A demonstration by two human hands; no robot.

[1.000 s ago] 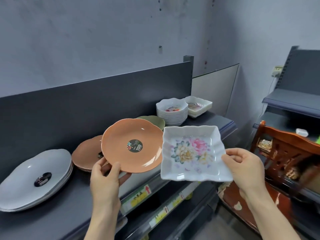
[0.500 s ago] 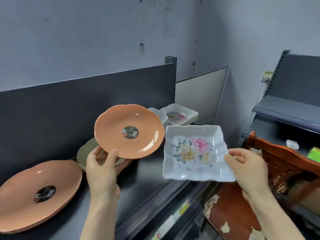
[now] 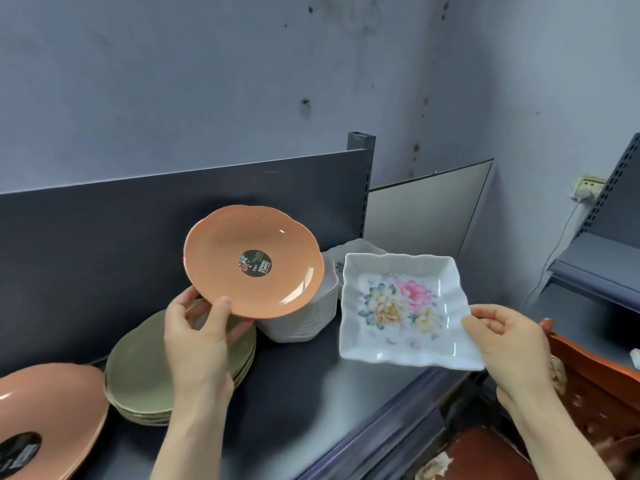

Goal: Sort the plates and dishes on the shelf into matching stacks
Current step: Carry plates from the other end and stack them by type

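Note:
My left hand (image 3: 199,336) grips the near rim of an orange scalloped plate (image 3: 254,259) with a black round sticker, held tilted above the shelf. My right hand (image 3: 507,344) holds a white square dish (image 3: 405,308) with a flower print by its right edge, over the shelf front. On the dark shelf (image 3: 311,386) lie a stack of green plates (image 3: 142,368), a stack of orange plates (image 3: 41,420) at the far left, and a tall stack of white dishes (image 3: 304,320) partly hidden behind the held plate. Another white dish (image 3: 356,247) peeks out behind.
A dark back panel (image 3: 104,237) runs behind the shelf, with a metal post (image 3: 362,168) at its right end. A carved wooden piece of furniture (image 3: 588,375) stands close at the right. Grey shelving (image 3: 602,258) lines the right wall.
The view has swung to the right along the shelf, so the green stack and white stack now sit near the middle. Both hands still hold the same plate and dish, carried slightly right.

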